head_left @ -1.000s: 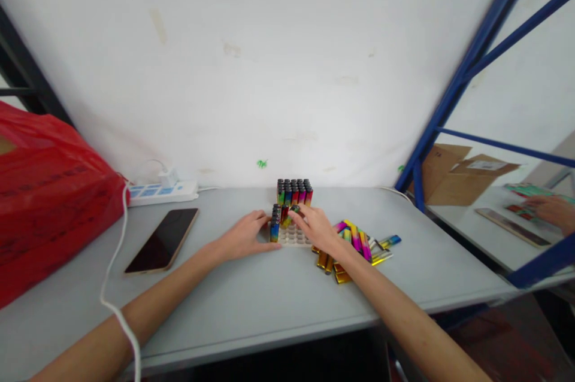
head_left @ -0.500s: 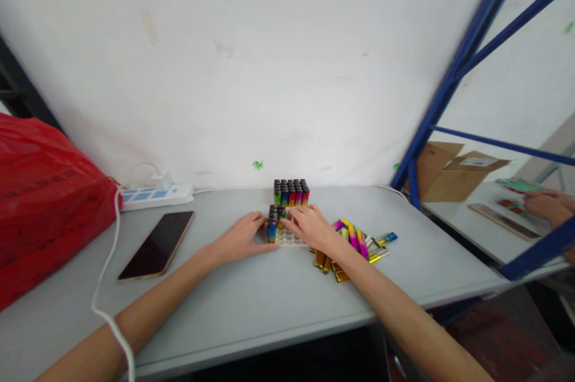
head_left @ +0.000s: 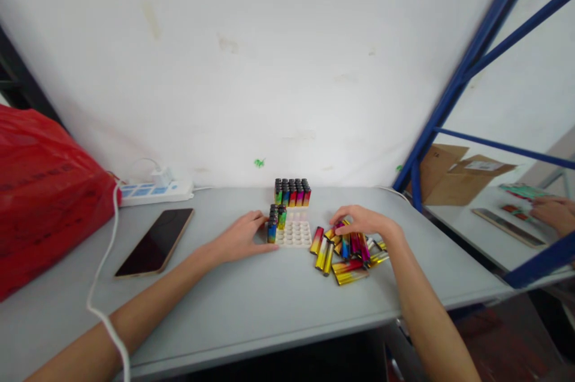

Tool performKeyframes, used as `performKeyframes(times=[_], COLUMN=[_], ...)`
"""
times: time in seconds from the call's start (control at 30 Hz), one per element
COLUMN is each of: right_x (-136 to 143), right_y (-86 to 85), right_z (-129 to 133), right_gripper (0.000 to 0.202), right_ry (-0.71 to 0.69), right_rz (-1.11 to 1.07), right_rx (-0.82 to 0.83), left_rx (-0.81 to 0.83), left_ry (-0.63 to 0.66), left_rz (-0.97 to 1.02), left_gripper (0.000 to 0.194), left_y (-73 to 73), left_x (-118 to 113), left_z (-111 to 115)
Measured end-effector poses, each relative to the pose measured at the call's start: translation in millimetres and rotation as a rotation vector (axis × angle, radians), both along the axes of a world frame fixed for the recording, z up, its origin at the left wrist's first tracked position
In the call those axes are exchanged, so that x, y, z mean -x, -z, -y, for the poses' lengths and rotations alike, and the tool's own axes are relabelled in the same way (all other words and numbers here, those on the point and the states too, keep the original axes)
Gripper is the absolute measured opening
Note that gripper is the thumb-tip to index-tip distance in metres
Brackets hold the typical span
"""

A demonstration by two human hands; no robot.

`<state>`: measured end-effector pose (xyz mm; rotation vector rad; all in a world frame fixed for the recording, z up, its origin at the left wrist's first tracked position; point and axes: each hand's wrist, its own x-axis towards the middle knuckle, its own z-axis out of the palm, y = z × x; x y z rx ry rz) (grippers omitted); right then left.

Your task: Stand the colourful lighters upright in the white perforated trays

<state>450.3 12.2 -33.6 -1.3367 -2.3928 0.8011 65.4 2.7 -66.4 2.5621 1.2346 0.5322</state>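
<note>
A white tray point(head_left: 295, 235) with round holes lies on the table, several upright lighters point(head_left: 272, 230) filling its left side. My left hand point(head_left: 242, 237) rests at the tray's left edge, thumb and fingers apart around the lighters' side. Over a loose pile of shiny coloured lighters point(head_left: 324, 257) to the right is my right hand point(head_left: 359, 220), fingers bent down onto the pile; whether it grips one is hidden. Behind the tray stands a block of upright lighters point(head_left: 292, 193) with black tops.
A phone point(head_left: 155, 242), a power strip point(head_left: 157, 191) with a white cable and a red bag point(head_left: 49, 196) are on the left. Blue rack posts point(head_left: 449, 91) rise at the right; beyond them are a cardboard box point(head_left: 462, 175) and another person's hands point(head_left: 554, 214).
My right hand has moved right from the tray to the loose pile, uncovering the tray's holes. My left hand has stayed at the tray's left side.
</note>
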Motion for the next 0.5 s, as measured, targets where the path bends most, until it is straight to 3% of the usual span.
performKeyframes(times=[0.17,0.37,0.5], right_x=[7.3,13.3,24.3], right_y=[8.5,15.5,13.7], right_z=[-3.7,-5.6,-9.5], right_gripper=[0.024,0.021,0.033], right_ry=[0.021,0.22,0.319], right_rz=[-0.01,0.036,-0.127], right_rx=[-0.003,-0.221,-0.378], left_rx=[-0.016,-0.012,-0.023], left_ry=[0.007,0.009,0.012], left_rz=[0.019,-0.029,-0.011], left_gripper=[0.059,0.059,0.058], left_y=[-0.6,-1.1,-1.2], left_x=[0.0,0.1,-0.1], left_z=[0.3,0.2,0.4])
